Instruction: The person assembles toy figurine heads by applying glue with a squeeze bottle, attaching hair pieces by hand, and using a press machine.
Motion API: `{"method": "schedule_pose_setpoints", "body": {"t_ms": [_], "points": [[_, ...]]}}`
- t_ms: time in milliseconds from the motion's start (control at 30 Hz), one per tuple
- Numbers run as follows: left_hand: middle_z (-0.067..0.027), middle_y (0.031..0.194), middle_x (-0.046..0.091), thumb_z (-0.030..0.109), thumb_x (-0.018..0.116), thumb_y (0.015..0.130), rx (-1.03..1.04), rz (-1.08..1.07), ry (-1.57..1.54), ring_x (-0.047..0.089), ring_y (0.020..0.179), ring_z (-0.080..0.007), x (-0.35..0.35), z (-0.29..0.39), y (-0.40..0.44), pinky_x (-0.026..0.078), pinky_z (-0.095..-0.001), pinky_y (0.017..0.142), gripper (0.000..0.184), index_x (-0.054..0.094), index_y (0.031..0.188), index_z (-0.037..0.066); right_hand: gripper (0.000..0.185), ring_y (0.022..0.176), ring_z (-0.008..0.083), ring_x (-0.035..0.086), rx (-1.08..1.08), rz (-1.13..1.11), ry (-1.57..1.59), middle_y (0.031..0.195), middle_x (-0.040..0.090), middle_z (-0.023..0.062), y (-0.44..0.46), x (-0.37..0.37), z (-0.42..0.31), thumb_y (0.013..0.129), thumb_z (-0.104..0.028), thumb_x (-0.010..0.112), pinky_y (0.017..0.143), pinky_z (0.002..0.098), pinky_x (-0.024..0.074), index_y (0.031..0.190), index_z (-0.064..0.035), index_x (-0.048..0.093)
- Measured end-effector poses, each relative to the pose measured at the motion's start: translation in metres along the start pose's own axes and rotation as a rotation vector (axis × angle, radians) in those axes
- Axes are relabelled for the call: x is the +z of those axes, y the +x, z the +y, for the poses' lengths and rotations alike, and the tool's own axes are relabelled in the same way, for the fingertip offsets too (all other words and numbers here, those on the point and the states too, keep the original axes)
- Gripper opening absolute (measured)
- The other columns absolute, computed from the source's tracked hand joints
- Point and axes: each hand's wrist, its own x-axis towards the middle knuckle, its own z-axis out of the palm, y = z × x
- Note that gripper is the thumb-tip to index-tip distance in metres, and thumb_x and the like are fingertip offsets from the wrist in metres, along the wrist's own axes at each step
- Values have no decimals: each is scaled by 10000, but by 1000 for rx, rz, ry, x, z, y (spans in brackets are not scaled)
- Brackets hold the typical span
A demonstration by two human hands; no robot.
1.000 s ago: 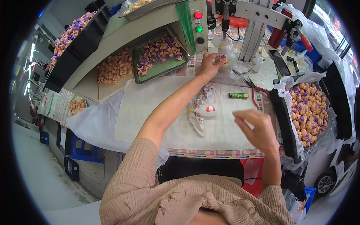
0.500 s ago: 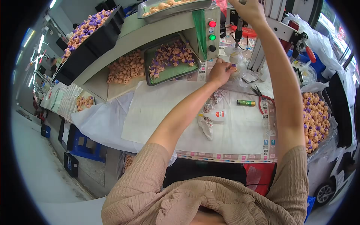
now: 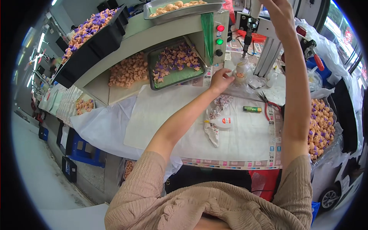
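Note:
My left hand (image 3: 221, 79) is beside a small round holder under the bench press, thumb and fingers slightly apart with nothing visible between them. In the holder sits a small peach-coloured doll piece (image 3: 240, 75), below the dark press spindle (image 3: 247, 40). My right hand (image 3: 279, 17) is raised beside the upper press column, fingers bent; the top edge of the view cuts off what they grip. A white glue bottle (image 3: 222, 122) lies on the white cloth (image 3: 172, 119), near a green battery-like stick (image 3: 252, 109) and red-handled pliers (image 3: 270, 108).
A box-shaped machine (image 3: 153, 32) with red and green lights stands left of the press. Inside is a dark tray (image 3: 155, 85) of purple-and-peach figures beside loose doll heads (image 3: 130, 71). A black bin (image 3: 92, 46) of figures is upper left; a lined container (image 3: 321, 128) of pieces is right.
My left hand has let go of the small doll piece, now in the holder, and drawn slightly left. My right hand has moved right at the top. The view has shifted slightly.

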Motion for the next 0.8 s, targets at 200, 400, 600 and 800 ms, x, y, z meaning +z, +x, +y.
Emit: {"method": "schedule_pose_setpoints", "body": {"t_ms": [200,400,600,800], "points": [[-83,833,597,174,773,714,228,101,77,567,747,-218,14,16,-1,464,-329,702,311,675,981,47,287,771,199,662,176,-75,-100,879,643,122,43,3,12,909,-178,584,708,281,541,1108,29,571],[-94,765,566,218,781,731,240,69,136,562,717,-235,20,21,11,443,-345,662,272,630,782,-2,251,775,200,664,299,-187,1,862,639,116,83,-16,46,910,-180,588,680,296,546,1052,27,597],[-88,738,562,221,790,720,272,75,68,556,710,-230,17,26,4,439,-341,653,280,627,733,-7,208,743,183,659,291,-124,-167,807,644,94,75,-4,36,903,-171,599,647,300,532,986,19,616],[-115,783,588,151,780,719,221,85,132,595,690,-260,18,19,5,470,-362,653,225,666,835,-5,248,729,157,652,55,-30,-337,799,662,70,5,2,0,866,-214,664,638,287,515,1040,-38,639]]}}
